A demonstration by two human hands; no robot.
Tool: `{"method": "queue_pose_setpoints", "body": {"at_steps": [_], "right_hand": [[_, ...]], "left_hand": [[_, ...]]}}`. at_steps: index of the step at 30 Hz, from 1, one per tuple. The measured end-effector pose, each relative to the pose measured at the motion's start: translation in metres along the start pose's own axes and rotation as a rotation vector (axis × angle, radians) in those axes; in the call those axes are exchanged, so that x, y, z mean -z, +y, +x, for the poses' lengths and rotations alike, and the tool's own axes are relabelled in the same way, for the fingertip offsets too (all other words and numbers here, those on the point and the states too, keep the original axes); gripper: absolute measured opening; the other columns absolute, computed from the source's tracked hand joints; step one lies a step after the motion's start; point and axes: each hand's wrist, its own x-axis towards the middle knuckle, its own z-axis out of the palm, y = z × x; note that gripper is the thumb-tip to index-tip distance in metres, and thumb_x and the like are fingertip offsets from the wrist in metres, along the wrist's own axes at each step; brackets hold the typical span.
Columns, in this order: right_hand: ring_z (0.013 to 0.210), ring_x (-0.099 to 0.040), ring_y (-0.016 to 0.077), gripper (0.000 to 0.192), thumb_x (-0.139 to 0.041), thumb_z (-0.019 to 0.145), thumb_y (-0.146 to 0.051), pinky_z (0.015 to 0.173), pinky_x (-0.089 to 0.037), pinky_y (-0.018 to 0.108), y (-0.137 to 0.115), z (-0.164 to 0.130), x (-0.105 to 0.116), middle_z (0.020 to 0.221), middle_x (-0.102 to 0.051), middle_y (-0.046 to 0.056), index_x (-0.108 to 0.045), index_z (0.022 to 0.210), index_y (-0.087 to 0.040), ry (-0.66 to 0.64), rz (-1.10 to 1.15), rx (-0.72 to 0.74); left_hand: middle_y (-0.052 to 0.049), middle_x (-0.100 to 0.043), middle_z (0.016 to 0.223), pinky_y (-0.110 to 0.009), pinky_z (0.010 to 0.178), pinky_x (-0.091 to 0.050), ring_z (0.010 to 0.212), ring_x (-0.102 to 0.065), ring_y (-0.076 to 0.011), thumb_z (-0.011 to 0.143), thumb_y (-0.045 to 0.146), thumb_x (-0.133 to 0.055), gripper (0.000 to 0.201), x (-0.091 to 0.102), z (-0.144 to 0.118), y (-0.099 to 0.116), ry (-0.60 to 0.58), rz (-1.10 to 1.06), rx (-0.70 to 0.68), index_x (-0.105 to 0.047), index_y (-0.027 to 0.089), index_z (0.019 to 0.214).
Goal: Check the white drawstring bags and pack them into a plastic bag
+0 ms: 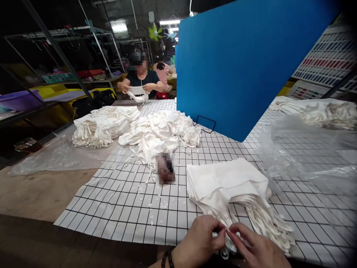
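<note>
A stack of folded white cloth bags (225,182) lies on the black-and-white checked table cover (117,216), its strap handles (264,219) fanning toward me. At the near edge my left hand (199,242) and my right hand (256,249) meet over a white strap end (227,242), both pinching it between fingertips. A dark bead bracelet sits on my left wrist.
A loose heap of white bags (158,134) and a neater pile (103,124) lie mid-table, with cloth scraps scattered nearby. Clear plastic sheets (301,149) lie right and left. A blue upright board (240,63) stands behind. Across the table a seated person (141,80) handles white cloth.
</note>
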Motion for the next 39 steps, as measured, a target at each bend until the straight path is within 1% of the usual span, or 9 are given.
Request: {"method": "queue_pose_setpoints", "body": {"at_steps": [2, 5, 7, 9, 11, 14, 20, 29, 39], "right_hand": [[0.060, -0.062, 0.0173, 0.028, -0.050, 0.085, -0.050, 0.055, -0.045, 0.022, 0.003, 0.005, 0.001, 0.065, -0.067, 0.000, -0.068, 0.084, -0.027, -0.005, 0.093, -0.042], [0.072, -0.061, 0.0169, 0.029, -0.058, 0.081, -0.049, 0.062, -0.047, 0.022, 0.009, 0.019, 0.000, 0.079, -0.068, 0.003, -0.068, 0.085, -0.022, 0.026, 0.325, -0.082], [0.063, -0.057, 0.0142, 0.032, -0.063, 0.077, -0.049, 0.054, -0.045, 0.022, 0.014, 0.031, -0.002, 0.076, -0.065, 0.002, -0.066, 0.086, -0.019, 0.062, 0.534, -0.141], [0.047, -0.047, 0.0097, 0.035, -0.066, 0.074, -0.050, 0.040, -0.038, 0.021, 0.015, 0.043, -0.004, 0.067, -0.061, 0.000, -0.062, 0.083, -0.017, 0.065, 0.740, -0.210], [0.039, -0.041, 0.0073, 0.036, -0.068, 0.071, -0.050, 0.034, -0.032, 0.020, 0.014, 0.053, -0.006, 0.062, -0.058, -0.002, -0.059, 0.079, -0.016, 0.045, 0.899, -0.242], [0.039, -0.042, 0.0065, 0.035, -0.071, 0.068, -0.045, 0.032, -0.030, 0.018, 0.007, 0.065, -0.005, 0.060, -0.059, -0.001, -0.056, 0.076, -0.015, 0.050, 1.033, -0.255], [0.036, -0.042, 0.0052, 0.031, -0.072, 0.066, -0.039, 0.030, -0.027, 0.016, -0.001, 0.081, 0.000, 0.058, -0.060, -0.002, -0.054, 0.073, -0.015, 0.085, 1.091, -0.273], [0.029, -0.041, 0.0060, 0.020, -0.062, 0.072, -0.031, 0.028, -0.024, 0.019, 0.001, 0.102, -0.006, 0.053, -0.057, -0.003, -0.050, 0.065, -0.017, 0.135, 1.053, -0.404], [0.031, -0.042, 0.0053, 0.016, -0.062, 0.070, -0.027, 0.030, -0.023, 0.017, -0.004, 0.111, -0.013, 0.052, -0.055, -0.004, -0.052, 0.069, -0.015, 0.212, 1.144, -0.469]], "left_hand": [[-0.002, -0.070, 0.077, -0.021, 0.067, -0.045, 0.071, -0.061, -0.0131, 0.081, 0.017, -0.060, 0.012, 0.003, 0.003, -0.002, 0.013, 0.025, -0.050, -0.071, 0.018, 0.087], [-0.004, -0.067, 0.087, -0.029, 0.080, -0.047, 0.086, -0.059, -0.0175, 0.083, 0.020, -0.062, 0.016, 0.010, 0.013, -0.009, 0.140, 0.121, -0.129, -0.067, 0.019, 0.097], [-0.007, -0.062, 0.098, -0.035, 0.087, -0.046, 0.097, -0.054, -0.0214, 0.082, 0.021, -0.063, 0.025, 0.016, 0.025, -0.014, 0.255, 0.232, -0.158, -0.062, 0.018, 0.107], [-0.009, -0.057, 0.105, -0.039, 0.090, -0.045, 0.102, -0.050, -0.0233, 0.081, 0.019, -0.063, 0.032, 0.021, 0.038, -0.019, 0.312, 0.320, -0.186, -0.059, 0.018, 0.113], [-0.010, -0.055, 0.110, -0.041, 0.093, -0.045, 0.105, -0.049, -0.0239, 0.080, 0.018, -0.062, 0.036, 0.022, 0.051, -0.022, 0.311, 0.361, -0.221, -0.057, 0.018, 0.116], [-0.009, -0.056, 0.110, -0.042, 0.092, -0.047, 0.105, -0.049, -0.0241, 0.080, 0.013, -0.058, 0.039, 0.019, 0.069, -0.025, 0.263, 0.391, -0.284, -0.055, 0.018, 0.119], [-0.008, -0.059, 0.101, -0.037, 0.083, -0.050, 0.096, -0.052, -0.0220, 0.077, 0.005, -0.053, 0.040, 0.014, 0.092, -0.032, 0.162, 0.457, -0.321, -0.059, 0.016, 0.115], [-0.006, -0.062, 0.088, -0.032, 0.077, -0.050, 0.087, -0.055, -0.0188, 0.087, 0.015, -0.054, 0.020, 0.014, 0.103, -0.039, 0.223, 0.424, -0.297, -0.067, 0.018, 0.103], [-0.006, -0.064, 0.089, -0.031, 0.075, -0.051, 0.085, -0.056, -0.0179, 0.087, 0.015, -0.057, 0.020, 0.012, 0.102, -0.049, 0.251, 0.358, -0.340, -0.067, 0.018, 0.104]]}}
